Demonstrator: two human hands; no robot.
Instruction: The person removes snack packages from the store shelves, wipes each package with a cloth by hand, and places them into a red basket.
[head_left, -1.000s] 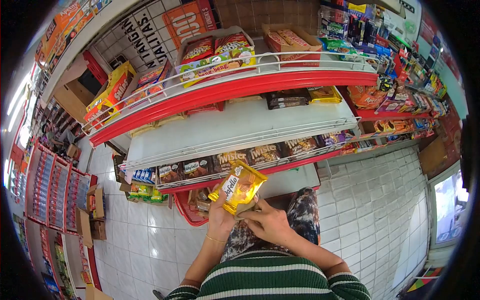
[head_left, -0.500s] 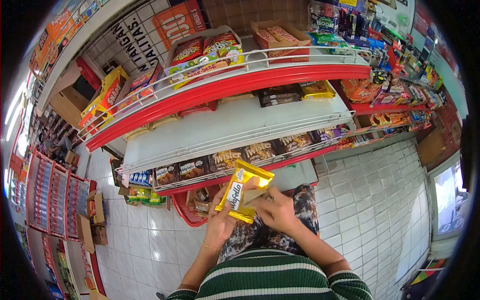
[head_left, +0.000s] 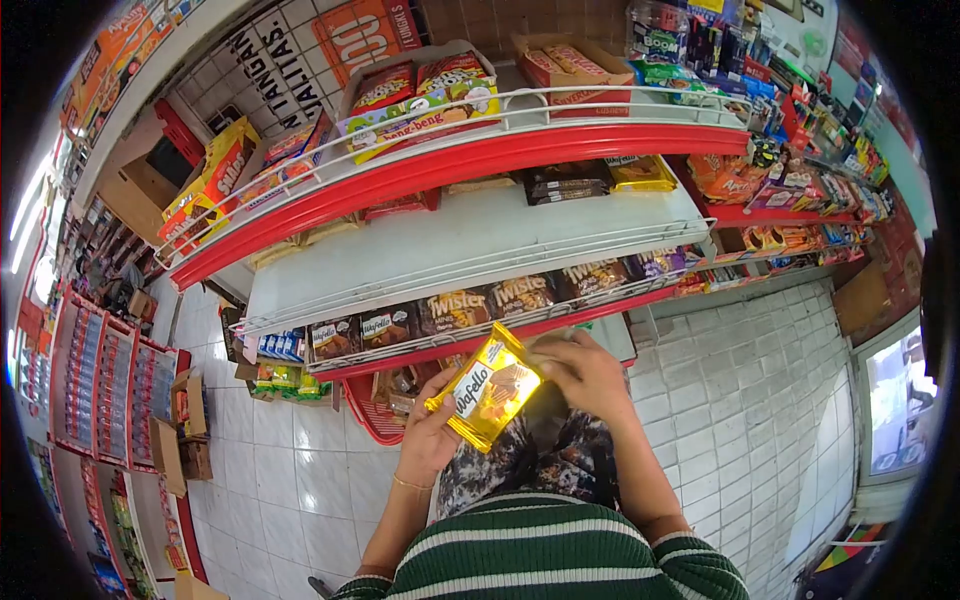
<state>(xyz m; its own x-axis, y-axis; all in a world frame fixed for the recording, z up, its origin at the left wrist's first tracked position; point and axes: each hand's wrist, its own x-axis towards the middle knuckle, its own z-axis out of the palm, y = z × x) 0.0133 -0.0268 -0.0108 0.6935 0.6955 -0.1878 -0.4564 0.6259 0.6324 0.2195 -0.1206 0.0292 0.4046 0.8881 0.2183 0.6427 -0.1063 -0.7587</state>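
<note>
A yellow Wafello wafer pack [head_left: 492, 392] is tilted over my lap, its printed front facing up. My left hand [head_left: 432, 432] grips its lower left edge, thumb on top and fingers underneath. At the pack's upper right edge is my right hand [head_left: 582, 378], its fingers closed. A dull grey-brown, cloth-like piece [head_left: 545, 425] hangs below those fingers, partly hidden by the pack. Whether the right fingertips also touch the pack I cannot tell. Just beyond the hands, several Twister packs [head_left: 452, 310] and dark Wafello packs [head_left: 388, 333] stand on the lower shelf.
A middle shelf [head_left: 470, 250] with a wire rail holds chocolate packs at its back. Above it, a red-edged shelf [head_left: 450, 160] carries snack boxes [head_left: 420, 105]. A red basket [head_left: 372, 412] sits on the tiled floor under the lower shelf. Cartons [head_left: 185, 415] stand at left.
My right hand has moved right and up, taking the beige cloth-like piece off the pack's front. The pack has turned a little in my left hand, and its front now shows fully.
</note>
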